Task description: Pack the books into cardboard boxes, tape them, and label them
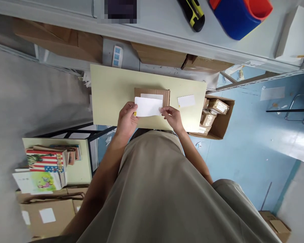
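Between my two hands is a white label sheet (149, 107) with a small yellow mark at its lower left corner. My left hand (128, 118) pinches its left edge, thumb on top. On the right edge, the fingertips of my right hand (172, 117) are pinched on the sheet's lower corner. Just behind the sheet lies a brown cardboard box (152, 91) with a pale label on its face, partly covered by the sheet. Another white label (186, 101) rests flat on the cream table (111, 91), right of the box.
An open carton (226, 121) with several small boxes stands right of the table. A grey shelf (162, 32) above holds a yellow-black utility knife (194, 17) and a blue-red holder (236, 17). Books (47, 162) lie on a side table at left, near large cartons (50, 216).
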Available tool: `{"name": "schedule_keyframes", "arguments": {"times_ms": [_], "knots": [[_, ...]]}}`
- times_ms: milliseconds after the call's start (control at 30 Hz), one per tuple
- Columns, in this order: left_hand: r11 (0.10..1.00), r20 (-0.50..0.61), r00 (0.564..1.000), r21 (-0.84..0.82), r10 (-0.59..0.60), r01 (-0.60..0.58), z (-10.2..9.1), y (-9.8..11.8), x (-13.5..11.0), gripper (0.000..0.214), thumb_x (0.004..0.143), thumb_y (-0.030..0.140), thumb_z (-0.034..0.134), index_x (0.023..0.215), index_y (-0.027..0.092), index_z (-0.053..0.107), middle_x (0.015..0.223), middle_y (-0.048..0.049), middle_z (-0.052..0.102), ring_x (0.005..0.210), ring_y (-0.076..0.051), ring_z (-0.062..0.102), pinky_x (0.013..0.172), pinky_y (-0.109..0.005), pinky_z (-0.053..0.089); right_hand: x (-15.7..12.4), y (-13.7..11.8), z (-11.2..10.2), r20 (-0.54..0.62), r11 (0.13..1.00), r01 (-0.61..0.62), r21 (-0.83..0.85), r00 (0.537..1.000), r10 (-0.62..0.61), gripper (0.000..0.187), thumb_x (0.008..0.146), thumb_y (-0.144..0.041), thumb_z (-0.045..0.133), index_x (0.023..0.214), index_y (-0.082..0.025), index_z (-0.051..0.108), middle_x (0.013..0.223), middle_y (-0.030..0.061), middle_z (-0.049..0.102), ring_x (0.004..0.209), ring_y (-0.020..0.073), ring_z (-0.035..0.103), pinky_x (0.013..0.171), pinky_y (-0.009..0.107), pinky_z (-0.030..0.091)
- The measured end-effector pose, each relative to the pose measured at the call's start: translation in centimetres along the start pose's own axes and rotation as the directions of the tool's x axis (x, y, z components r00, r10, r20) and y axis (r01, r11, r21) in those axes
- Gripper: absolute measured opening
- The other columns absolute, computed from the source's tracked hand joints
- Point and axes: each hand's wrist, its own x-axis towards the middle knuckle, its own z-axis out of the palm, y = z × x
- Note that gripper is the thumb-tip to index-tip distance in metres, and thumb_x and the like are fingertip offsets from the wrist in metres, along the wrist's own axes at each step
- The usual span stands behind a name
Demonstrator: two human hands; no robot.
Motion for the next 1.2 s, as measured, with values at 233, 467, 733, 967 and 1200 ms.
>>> {"name": "schedule_keyframes", "arguments": {"times_ms": [233, 467, 733, 967, 1200], "knots": [[0.999, -0.062, 0.998, 0.045, -0.011, 0.014, -0.4, -1.4, 0.4, 0.047, 0.089, 0.067, 0.079, 0.095, 0.028, 0.052, 0.096, -0.0032, 0.072, 0.106, -0.027, 0.076, 0.083, -0.039, 0.064, 0.2, 0.6, -0.4, 0.010, 0.999, 0.035, -0.027, 0.999, -0.035, 0.044, 0.093, -0.070, 0.074, 0.089, -0.026, 0.069, 0.095, 0.0049, 0.079, 0.089, 0.0207, 0.073, 0.083, 0.036, 0.063], [0.986, -0.203, 0.972, 0.092, -0.121, 0.141, -2.1, -5.5, 1.6, 0.038, 0.082, 0.056, 0.085, 0.091, 0.025, 0.063, 0.094, -0.0036, 0.076, 0.095, -0.021, 0.076, 0.081, -0.031, 0.062, 0.7, 1.8, -1.2, 0.012, 0.983, 0.022, -0.184, 1.000, -0.020, 0.041, 0.096, -0.067, 0.072, 0.087, -0.027, 0.068, 0.094, 0.0045, 0.080, 0.090, 0.0218, 0.075, 0.089, 0.036, 0.060], [0.930, -0.272, 0.962, 0.356, 0.007, 0.094, -2.5, -7.8, 5.8, 0.027, 0.087, 0.047, 0.081, 0.089, 0.021, 0.073, 0.091, -0.0075, 0.080, 0.090, -0.023, 0.076, 0.085, -0.035, 0.061, 4.2, 2.7, 0.0, -0.064, 0.913, -0.029, -0.407, 0.998, 0.003, 0.037, 0.109, -0.056, 0.067, 0.088, -0.027, 0.064, 0.093, 0.0069, 0.082, 0.089, 0.0243, 0.076, 0.088, 0.035, 0.058], [0.901, -0.252, 0.966, 0.430, 0.054, 0.062, -1.6, -8.5, 8.5, 0.020, 0.091, 0.040, 0.076, 0.087, 0.021, 0.072, 0.091, -0.0071, 0.080, 0.091, -0.023, 0.074, 0.089, -0.035, 0.060, 6.6, 3.0, 0.9, -0.099, 0.829, -0.088, -0.552, 0.994, 0.039, 0.025, 0.116, -0.040, 0.063, 0.100, -0.023, 0.071, 0.107, 0.0118, 0.086, 0.099, 0.0285, 0.079, 0.093, 0.038, 0.059], [0.870, -0.253, 0.967, 0.485, 0.040, 0.090, -1.2, -9.0, 9.2, 0.017, 0.093, 0.039, 0.072, 0.091, 0.023, 0.073, 0.091, -0.0043, 0.078, 0.091, -0.022, 0.072, 0.087, -0.033, 0.060, 7.2, 3.4, 1.2, -0.151, 0.798, -0.134, -0.587, 0.987, 0.054, 0.027, 0.118, -0.040, 0.060, 0.102, -0.023, 0.074, 0.112, 0.0143, 0.086, 0.107, 0.0313, 0.081, 0.099, 0.041, 0.060]]}}
